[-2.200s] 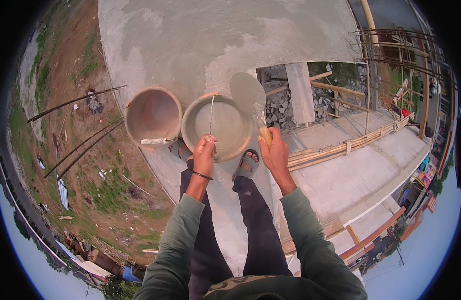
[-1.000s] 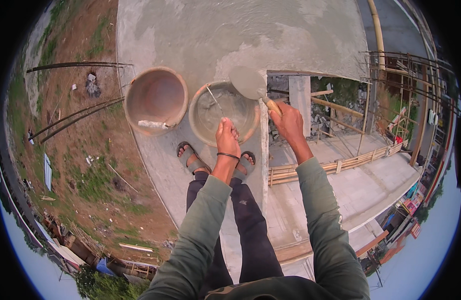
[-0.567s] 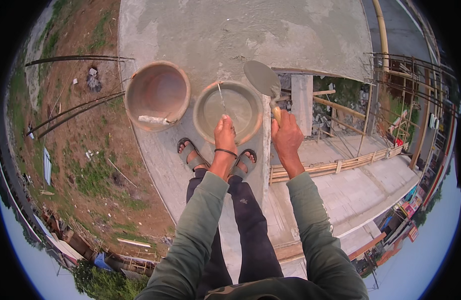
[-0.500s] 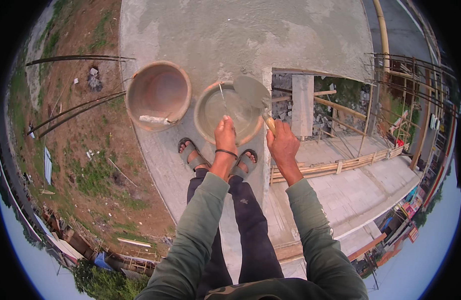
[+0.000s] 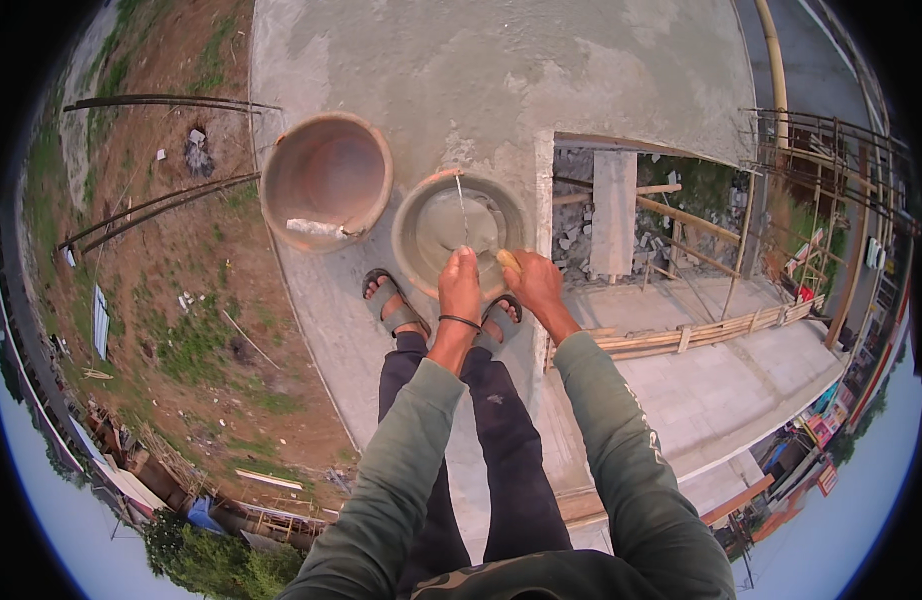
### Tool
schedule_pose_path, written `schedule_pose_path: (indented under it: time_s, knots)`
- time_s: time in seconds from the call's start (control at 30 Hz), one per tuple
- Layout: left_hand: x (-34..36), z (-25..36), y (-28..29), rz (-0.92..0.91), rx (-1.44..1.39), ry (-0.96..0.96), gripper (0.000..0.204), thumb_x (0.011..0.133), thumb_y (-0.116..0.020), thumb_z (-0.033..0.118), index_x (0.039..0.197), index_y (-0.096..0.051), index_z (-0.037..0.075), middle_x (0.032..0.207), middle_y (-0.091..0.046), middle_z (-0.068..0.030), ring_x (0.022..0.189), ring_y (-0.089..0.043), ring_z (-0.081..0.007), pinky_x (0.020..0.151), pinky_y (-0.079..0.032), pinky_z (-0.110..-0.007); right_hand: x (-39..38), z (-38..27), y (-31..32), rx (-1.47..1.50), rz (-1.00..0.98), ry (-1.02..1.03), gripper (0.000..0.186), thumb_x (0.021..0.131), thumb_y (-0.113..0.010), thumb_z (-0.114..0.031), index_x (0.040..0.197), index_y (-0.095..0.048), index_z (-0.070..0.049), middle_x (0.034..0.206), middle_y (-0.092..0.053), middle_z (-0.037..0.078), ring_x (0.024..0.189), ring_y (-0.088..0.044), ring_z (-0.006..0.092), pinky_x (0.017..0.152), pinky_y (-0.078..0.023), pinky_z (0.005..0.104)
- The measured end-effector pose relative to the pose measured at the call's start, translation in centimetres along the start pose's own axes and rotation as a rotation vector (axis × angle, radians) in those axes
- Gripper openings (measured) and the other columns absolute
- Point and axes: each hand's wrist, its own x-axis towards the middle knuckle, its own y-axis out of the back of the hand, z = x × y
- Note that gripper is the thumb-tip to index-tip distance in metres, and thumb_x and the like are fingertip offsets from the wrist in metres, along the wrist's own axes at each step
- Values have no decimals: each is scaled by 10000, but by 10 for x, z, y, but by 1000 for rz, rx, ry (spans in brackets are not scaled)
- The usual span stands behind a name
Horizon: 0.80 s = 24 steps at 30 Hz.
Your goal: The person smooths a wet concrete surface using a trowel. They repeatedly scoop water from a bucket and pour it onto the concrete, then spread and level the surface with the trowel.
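Closest in, two grey-green sleeves (image 5: 391,455) reach up over dark trousers (image 5: 509,430) and grey strapped sandals (image 5: 392,303), the right foot partly covered by the arms and hands. Just beyond, the left hand (image 5: 461,282), with a black band (image 5: 460,321) at its wrist, is closed in a fist, its fingers clamped on the thin handle (image 5: 463,208) of a bucket. That handle runs from the fist to the far rim. Close on its right, the right hand (image 5: 533,285) has its fingers wrapped round a wooden handle (image 5: 509,261), whose upper end points toward the bucket; the rest of that tool is hard to make out against the grey contents.

Right in front of the hands, the round bucket (image 5: 406,240) stands on the concrete floor (image 5: 321,330), past the sandals, with wet grey stuff inside. A second bucket (image 5: 326,165), reddish-brown within, is to its left and slightly farther off, tilted so its mouth shows; a whitish bar (image 5: 316,229) lies along its near side. Left of the floor's edge, dark rods (image 5: 171,210) stick out over soil and grass (image 5: 196,340).

To the right, a bamboo rail (image 5: 696,333) crosses pale concrete, and farther off a squared opening holds a flat board (image 5: 613,220), broken rubble (image 5: 571,235) and bamboo poles (image 5: 686,217). Farthest away, the slab (image 5: 461,60) spreads out, smeared with damp and dry grey patches.
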Motion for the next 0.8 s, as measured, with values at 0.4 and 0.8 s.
schedule_pose_path:
  time_s: [0.4,0.8]
  knots:
    - [42,6,10,185,44,10,383,1035,-490,340,762,-493,71,694,-391,44,643,-346,-89,584,-307,-290,3,-28,39,-89,-151,0,300,832,-666,-295,952,-713,-24,862,-698,234,855,-679,417,754,-536,499]
    - [50,-1,15,263,130,-94,349,1025,-507,331,766,-522,97,693,-411,60,621,-359,-71,561,-289,-264,23,-34,-1,-62,-164,-119,364,871,-642,-359,914,-735,-10,895,-705,240,884,-681,429,764,-535,502]
